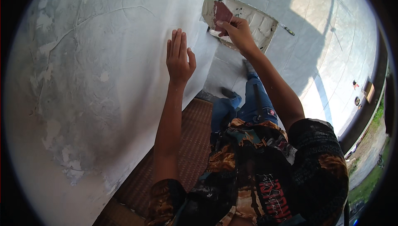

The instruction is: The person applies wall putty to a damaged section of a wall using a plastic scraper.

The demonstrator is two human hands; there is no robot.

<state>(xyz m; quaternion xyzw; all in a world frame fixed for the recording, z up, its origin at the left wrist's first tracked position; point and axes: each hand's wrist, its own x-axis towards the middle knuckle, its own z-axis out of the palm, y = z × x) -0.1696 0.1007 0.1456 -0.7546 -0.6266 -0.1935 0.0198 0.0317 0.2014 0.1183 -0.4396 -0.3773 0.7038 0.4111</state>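
Note:
My left hand (179, 62) is held up by the wall with its fingers stretched out and nothing in it. I cannot tell whether its palm touches the wall (120, 51), which is grey-white with uneven patches of putty. My right hand (239, 34) pinches a dark red flat putty spreader (223, 12) smeared with white putty. This spreader is over the left end of a shallow tray (271, 35) that holds white putty (253, 21). A pale flat piece (208, 9) shows just left of the spreader; whether it belongs to the tray is unclear.
A slim dark-handled tool (287, 29) lies right of the tray on the grey tiled floor (290, 56). A brown woven mat (195, 122) runs along the wall's foot by my legs. Small items and a brown box (368, 91) are at the far right edge, with grass beyond.

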